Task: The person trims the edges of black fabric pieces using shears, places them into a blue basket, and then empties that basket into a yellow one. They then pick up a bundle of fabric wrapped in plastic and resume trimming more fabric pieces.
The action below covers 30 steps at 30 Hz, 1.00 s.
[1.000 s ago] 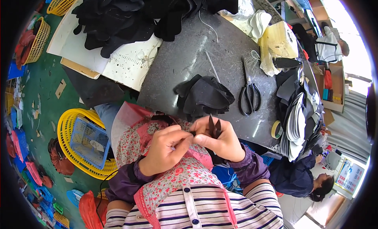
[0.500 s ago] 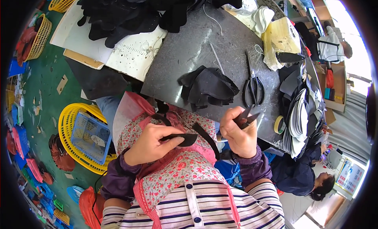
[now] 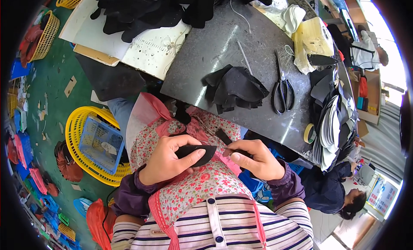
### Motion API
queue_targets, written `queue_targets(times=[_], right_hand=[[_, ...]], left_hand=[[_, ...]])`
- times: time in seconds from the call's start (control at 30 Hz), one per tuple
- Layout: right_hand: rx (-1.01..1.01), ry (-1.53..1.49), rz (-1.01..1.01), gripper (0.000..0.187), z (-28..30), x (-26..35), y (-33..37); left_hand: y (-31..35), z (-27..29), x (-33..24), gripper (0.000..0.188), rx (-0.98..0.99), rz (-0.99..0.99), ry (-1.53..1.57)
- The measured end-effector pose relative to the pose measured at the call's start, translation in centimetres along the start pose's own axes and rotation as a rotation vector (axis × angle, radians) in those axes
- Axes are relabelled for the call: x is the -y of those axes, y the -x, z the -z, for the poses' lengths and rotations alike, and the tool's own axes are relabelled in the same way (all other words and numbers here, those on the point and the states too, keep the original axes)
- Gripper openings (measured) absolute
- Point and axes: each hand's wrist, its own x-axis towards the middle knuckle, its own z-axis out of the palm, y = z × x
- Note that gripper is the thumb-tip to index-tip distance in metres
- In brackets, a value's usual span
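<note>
A flat black piece of cut fabric (image 3: 195,152) lay over the floral apron (image 3: 202,185), pinched by the left hand (image 3: 170,162), while the right hand (image 3: 254,159) closed around a small dark tool (image 3: 241,154) beside it.

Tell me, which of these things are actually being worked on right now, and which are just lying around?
In hand:
- left hand holding a flat black piece
- right hand pinching a small dark piece

Lying about:
- pile of black pieces on the grey table
- scissors
- tape roll
- stack of insoles
- yellow basket on the floor
</note>
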Motion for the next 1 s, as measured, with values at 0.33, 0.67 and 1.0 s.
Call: queue_targets(times=[0.33, 0.67, 1.0], right_hand=[[0.179, -0.118, -0.006, 0.017, -1.1, 0.6, -1.9], [-0.244, 0.225, 0.207, 0.013, -0.1, -2.7, -2.5], [0.045, -0.404, -0.145, 0.026, -0.5, -1.4, 0.6]], left_hand=[[1.0, -0.2, 0.3, 0.014, 0.177, 0.134, 0.032], [1.2, 0.0, 0.8, 0.013, 0.131, 0.253, 0.123], [2.1, -0.6, 1.5, 0.013, -0.031, 0.121, 0.03]])
